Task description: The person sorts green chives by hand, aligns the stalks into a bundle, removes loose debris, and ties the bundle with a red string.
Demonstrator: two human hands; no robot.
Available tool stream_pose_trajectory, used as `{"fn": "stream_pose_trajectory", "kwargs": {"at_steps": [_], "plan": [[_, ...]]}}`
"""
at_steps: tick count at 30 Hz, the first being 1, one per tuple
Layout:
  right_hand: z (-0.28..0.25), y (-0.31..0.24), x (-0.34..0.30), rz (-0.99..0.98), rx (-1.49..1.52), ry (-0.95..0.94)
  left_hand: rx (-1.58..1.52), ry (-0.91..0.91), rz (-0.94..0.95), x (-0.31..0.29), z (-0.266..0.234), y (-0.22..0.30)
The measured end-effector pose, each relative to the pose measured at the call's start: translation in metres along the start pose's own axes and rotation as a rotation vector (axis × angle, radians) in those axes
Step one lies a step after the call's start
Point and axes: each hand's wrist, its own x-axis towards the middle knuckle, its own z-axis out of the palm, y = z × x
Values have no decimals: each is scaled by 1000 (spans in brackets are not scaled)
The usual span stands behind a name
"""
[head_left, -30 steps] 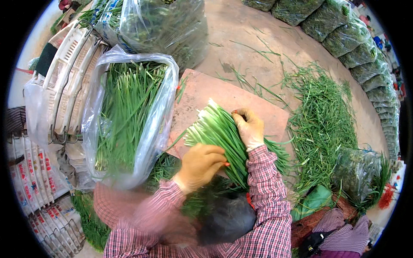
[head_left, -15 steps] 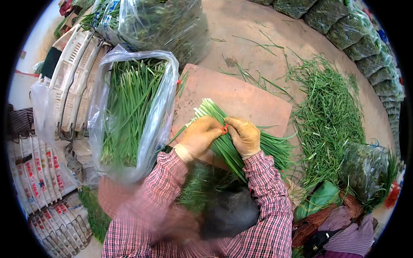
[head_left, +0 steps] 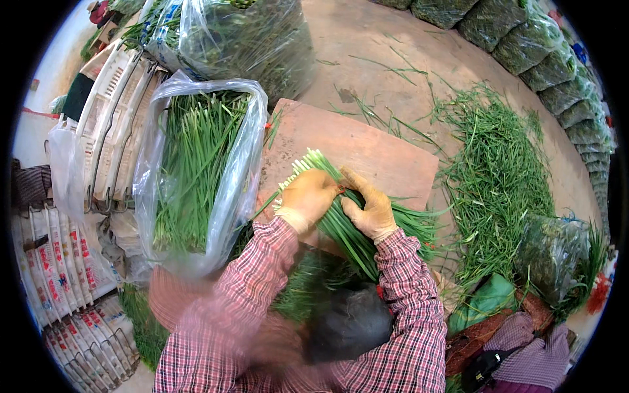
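Note:
A bunch of garlic chives (head_left: 348, 230) lies slantwise over a reddish-brown board (head_left: 393, 150), its pale cut ends at the upper left and green leaves spreading to the lower right. My left hand (head_left: 310, 196), in a tan glove, is closed at the bunch's upper part, fingertips pinching a small red tie (head_left: 341, 188). From the other side my right hand (head_left: 368, 204), gloved alike, wraps the bunch just below the tie, its thumb on the near leaves and its fingers over the far side. The tie is mostly hidden by the fingers.
At left stands a plastic-lined crate (head_left: 252, 164) of chives (head_left: 200, 164), with white crates (head_left: 108, 131) beyond it. A large filled bag (head_left: 255, 46) sits behind. Loose leaves (head_left: 498, 177) are heaped at right, and stacked bags (head_left: 524, 52) line the far right.
The left hand has turned and closed over the red tie, now mostly covered. The right hand has gone from pinching near the tie to a wider hold round the bunch.

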Motion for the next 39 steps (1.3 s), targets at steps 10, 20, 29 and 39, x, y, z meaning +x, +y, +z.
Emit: {"fn": "stream_pose_trajectory", "kwargs": {"at_steps": [10,20,29,39], "plan": [[-6,19,3,31,137,-115,76,65,85,-1,3,-2],[-6,18,7,160,392,-100,-172,35,225,-6,0,-21],[-4,24,6,29,137,-98,-338,-35,145,1,2,-30],[-3,21,7,22,116,-96,-485,-105,136,2,-1,-37]]}}
